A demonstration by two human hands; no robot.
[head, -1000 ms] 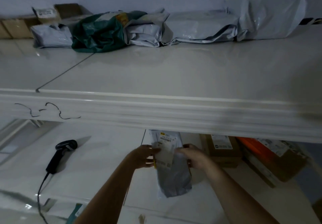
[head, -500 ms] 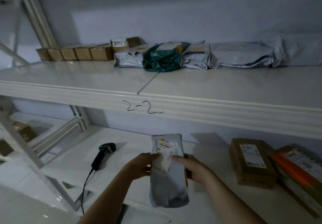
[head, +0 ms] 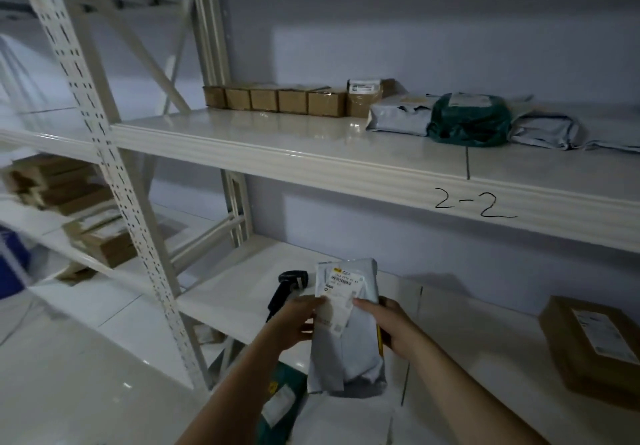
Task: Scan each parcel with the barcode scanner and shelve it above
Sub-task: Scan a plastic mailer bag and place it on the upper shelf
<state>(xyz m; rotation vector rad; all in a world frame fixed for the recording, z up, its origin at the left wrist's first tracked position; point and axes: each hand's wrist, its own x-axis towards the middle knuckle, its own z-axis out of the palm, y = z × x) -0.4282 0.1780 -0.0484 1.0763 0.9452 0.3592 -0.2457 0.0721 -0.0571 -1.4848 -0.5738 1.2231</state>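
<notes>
Head view, parcel: a grey mailer parcel (head: 346,333) is being held upright above the near lower shelf (head: 485,347), its label facing the camera.
Left hand: the left hand (head: 298,323) is being curled round the parcel's left edge, thumb on the label.
Right hand: the right hand (head: 388,327) is being wrapped round the right edge, fingers hidden behind.
Scanner: the barcode scanner (head: 287,288) is being left lying on the lower shelf, just behind the left hand.
Change: the view is being swung left compared with a second ago; the two-handed grip is unchanged.
Meaning: scanning is probably being prepared; the upper shelf (head: 311,157) marked 2-2 is being kept for afterwards.
</notes>
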